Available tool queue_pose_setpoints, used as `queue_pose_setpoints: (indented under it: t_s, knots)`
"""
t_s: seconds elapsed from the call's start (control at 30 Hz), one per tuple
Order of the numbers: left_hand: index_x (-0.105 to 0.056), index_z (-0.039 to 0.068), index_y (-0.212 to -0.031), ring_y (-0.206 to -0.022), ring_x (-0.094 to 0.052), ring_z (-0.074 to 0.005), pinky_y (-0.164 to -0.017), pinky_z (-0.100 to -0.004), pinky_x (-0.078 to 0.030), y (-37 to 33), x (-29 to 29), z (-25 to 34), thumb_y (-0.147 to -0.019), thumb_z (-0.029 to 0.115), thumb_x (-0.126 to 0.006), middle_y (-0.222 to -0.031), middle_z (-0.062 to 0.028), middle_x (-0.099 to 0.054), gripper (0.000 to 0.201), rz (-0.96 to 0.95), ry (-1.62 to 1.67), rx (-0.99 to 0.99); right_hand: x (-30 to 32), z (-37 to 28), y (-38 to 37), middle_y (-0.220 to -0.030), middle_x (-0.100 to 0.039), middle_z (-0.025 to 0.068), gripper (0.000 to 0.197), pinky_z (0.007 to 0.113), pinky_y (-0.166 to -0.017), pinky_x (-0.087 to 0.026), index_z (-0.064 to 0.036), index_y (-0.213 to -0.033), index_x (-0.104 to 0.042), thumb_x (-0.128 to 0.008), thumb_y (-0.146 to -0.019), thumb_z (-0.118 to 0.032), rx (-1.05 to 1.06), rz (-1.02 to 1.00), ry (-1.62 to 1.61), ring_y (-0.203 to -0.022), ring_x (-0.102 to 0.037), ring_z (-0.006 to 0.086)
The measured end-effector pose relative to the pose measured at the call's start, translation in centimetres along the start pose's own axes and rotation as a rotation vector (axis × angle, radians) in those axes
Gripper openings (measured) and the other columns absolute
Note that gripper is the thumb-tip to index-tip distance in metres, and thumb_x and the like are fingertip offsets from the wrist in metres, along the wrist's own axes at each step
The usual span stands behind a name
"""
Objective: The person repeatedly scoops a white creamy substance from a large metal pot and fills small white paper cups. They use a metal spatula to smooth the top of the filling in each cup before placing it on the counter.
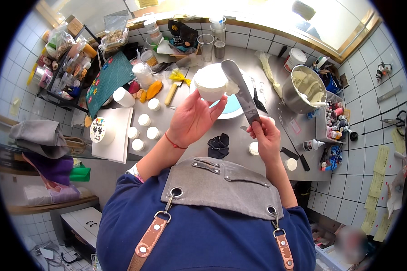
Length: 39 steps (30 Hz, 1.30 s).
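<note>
My left hand [193,118] holds up a small round cake [211,86] covered in white cream, with the fingers and thumb around its lower part. My right hand [263,134] is closed around the handle end of an icing spatula [243,92]. The long metal blade slants up beside the cake's right side, and a lump of white cream [231,87] sits between them. Behind and below the cake is a round white turntable [224,116] with a light-blue centre, partly hidden by the cake and my left hand.
Several small white pots [144,120] stand at left. A decorated white cake [102,131] rests on a white board [122,147]. At right are a steel bowl [298,103] of cream and a piping bag [270,74]. A crumpled black cloth [218,146] lies near my apron.
</note>
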<state>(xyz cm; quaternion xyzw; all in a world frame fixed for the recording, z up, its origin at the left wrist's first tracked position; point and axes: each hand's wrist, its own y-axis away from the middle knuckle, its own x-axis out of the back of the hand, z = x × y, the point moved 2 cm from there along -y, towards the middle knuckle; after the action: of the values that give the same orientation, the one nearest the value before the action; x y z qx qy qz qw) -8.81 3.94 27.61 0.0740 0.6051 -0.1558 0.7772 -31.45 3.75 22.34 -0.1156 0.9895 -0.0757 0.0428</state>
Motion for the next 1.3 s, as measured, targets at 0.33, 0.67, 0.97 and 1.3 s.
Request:
queue_pose_setpoints:
  t_s: [0.33,0.67,0.97,1.3]
  knots:
    - [-0.031,0.006,-0.146,-0.104,-0.049,-0.0232,-0.096,-0.0356,-0.046,-0.7,1.4,0.4,-0.106,0.036,-0.034,-0.133,-0.0170,-0.044,0.051,-0.045,0.057,0.040,4.6,1.2,0.0,-0.086,-0.065,0.0069,0.018,0.024,-0.065,-0.048,-0.0018,-0.114,-0.061,-0.055,-0.099,-0.010,-0.018,0.192,-0.346,-0.073,-0.058,0.0102]
    - [-0.050,0.007,-0.127,-0.078,-0.050,-0.0137,-0.074,-0.0299,-0.049,-2.0,2.9,-0.3,-0.104,0.042,-0.034,-0.110,-0.0115,-0.058,0.045,0.006,0.002,0.217,24.9,10.7,-8.7,-0.097,-0.054,0.0196,0.057,0.042,-0.077,-0.051,-0.0133,-0.150,-0.038,-0.051,-0.094,-0.008,-0.086,0.564,1.533,-0.082,-0.061,0.0320]
    - [-0.050,0.011,-0.128,-0.081,-0.055,-0.0148,-0.070,-0.0293,-0.048,-2.9,6.0,0.1,-0.100,0.061,-0.031,-0.115,-0.0131,-0.061,0.060,0.060,-0.054,0.312,17.8,10.7,3.1,-0.104,-0.050,0.0228,0.062,0.048,-0.074,-0.051,-0.0125,-0.150,-0.034,-0.051,-0.091,-0.002,-0.273,0.428,1.506,-0.088,-0.063,0.0401]
    - [-0.033,0.010,-0.146,-0.118,-0.056,-0.0229,-0.094,-0.0339,-0.051,-5.3,6.5,-0.8,-0.103,0.051,-0.031,-0.138,-0.0096,-0.050,0.059,0.098,-0.241,0.153,5.9,-2.5,3.7,-0.101,-0.058,0.0124,0.053,0.030,-0.077,-0.049,-0.0054,-0.138,-0.053,-0.048,-0.087,0.010,0.057,0.241,0.764,-0.087,-0.058,0.0199]
